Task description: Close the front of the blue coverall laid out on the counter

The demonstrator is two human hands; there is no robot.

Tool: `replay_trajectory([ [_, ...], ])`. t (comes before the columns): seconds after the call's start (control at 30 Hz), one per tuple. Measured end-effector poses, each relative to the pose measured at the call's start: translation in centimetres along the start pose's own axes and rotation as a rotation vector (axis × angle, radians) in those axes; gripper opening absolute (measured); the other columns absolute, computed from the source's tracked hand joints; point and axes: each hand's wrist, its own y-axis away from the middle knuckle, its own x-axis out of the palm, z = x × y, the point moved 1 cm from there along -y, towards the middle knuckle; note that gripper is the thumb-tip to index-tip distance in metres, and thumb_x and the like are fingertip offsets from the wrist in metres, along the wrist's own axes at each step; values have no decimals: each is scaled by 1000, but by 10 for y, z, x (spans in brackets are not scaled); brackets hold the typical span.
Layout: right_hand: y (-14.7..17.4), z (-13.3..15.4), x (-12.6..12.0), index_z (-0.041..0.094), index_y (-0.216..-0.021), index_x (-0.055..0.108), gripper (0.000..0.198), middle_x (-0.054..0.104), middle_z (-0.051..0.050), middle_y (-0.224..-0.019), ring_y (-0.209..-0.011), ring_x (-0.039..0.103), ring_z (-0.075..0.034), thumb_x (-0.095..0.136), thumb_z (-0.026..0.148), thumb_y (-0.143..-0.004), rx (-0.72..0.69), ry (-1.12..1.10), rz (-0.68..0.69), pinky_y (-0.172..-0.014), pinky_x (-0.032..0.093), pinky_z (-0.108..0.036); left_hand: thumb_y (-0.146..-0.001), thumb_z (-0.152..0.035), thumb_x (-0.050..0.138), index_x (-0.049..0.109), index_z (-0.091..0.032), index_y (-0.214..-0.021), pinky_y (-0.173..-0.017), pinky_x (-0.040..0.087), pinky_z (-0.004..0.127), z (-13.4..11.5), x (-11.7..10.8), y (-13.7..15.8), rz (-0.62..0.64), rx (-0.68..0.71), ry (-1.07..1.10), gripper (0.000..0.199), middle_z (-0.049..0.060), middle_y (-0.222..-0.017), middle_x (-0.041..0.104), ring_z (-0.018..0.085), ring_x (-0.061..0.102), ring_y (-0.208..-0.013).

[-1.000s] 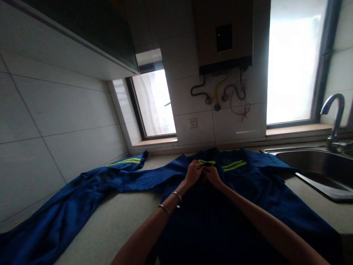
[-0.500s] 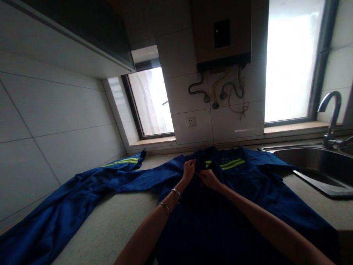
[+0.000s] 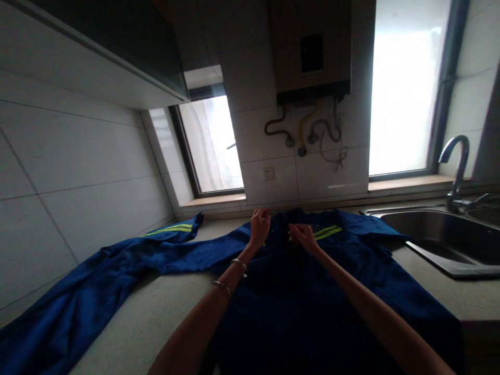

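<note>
Our hands have slid farther up the garment and parted since a second ago. Now our left hand [image 3: 260,225] pinches the blue jacket [image 3: 312,291] near its far collar edge, fingers closed on cloth, and our right hand [image 3: 303,237] grips the fabric just beside it. The jacket lies spread on the countertop [image 3: 156,317], one sleeve trailing left, the sink [image 3: 441,234] at far right.

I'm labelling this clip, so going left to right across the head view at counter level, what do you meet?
Sleeve → left hand → right hand → sink → tap.
</note>
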Motion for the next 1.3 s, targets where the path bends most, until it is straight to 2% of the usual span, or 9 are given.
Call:
replay_trajectory([
  [0.07,-8,-4,-30,15,-67,61,36,60,-1,-55,-47,52,-11,45,44,-81,-33,144,-71,-47,39,-20,-78,-9,45,63,-17,-91,-85,43,29,-17,1,7,107,94,-83,24,5,-96,60,16,55,-90],
  [0.17,-10,-23,-83,15,-75,68,17,68,-4,-72,-69,60,-16,55,24,-69,-17,431,25,-66,45,-24,-77,-8,48,62,-19,-94,-93,38,33,-35,9,22,311,253,-241,25,5,-99,58,18,50,-101],
  [0.3,9,-52,-137,17,-81,72,35,69,-6,-91,-90,60,-21,51,7,-55,90,582,274,-85,42,-28,-76,-10,50,61,-17,-98,-93,37,34,-45,35,45,542,401,-345,26,7,-104,56,20,48,-102],
  [0.4,24,-64,-155,16,-88,71,42,68,-8,-99,-98,58,-23,50,6,-53,100,534,350,-92,39,-30,-76,-7,46,60,-15,-100,-93,39,31,-45,65,64,632,424,-254,29,9,-105,57,19,50,-101],
  [0.63,30,-65,-158,18,-92,71,36,67,-7,-101,-98,59,-22,56,11,-59,61,577,331,-90,41,-29,-75,-7,45,60,-11,-104,-93,42,28,-37,130,98,628,274,39,32,11,-106,62,18,56,-100],
  [0.87,25,-65,-152,17,-89,70,26,68,-8,-93,-88,60,-19,45,23,-82,-86,697,142,-82,41,-28,-81,-25,51,67,-14,-89,-85,43,34,-39,151,103,527,194,-147,21,11,-91,66,22,58,-91],
  [0.97,21,-74,-148,16,-85,68,24,66,-8,-88,-82,60,-18,45,23,-83,-129,709,9,-77,42,-28,-83,-38,50,66,-13,-88,-84,41,36,-47,163,103,480,187,-256,29,12,-92,64,24,56,-94],
  [1.07,18,-81,-146,17,-82,65,22,63,-7,-85,-77,58,-18,44,25,-85,-199,712,-59,-73,44,-29,-83,-46,50,64,-13,-94,-81,42,34,-53,181,103,468,61,-314,38,13,-98,61,23,57,-93],
  [1.3,22,-70,-140,22,-90,64,22,64,-5,-94,-89,57,-19,43,24,-87,-347,750,-47,-83,42,-33,-85,-36,48,68,-14,-88,-69,41,25,-44,207,93,448,-112,-134,30,10,-91,66,18,60,-82],
])
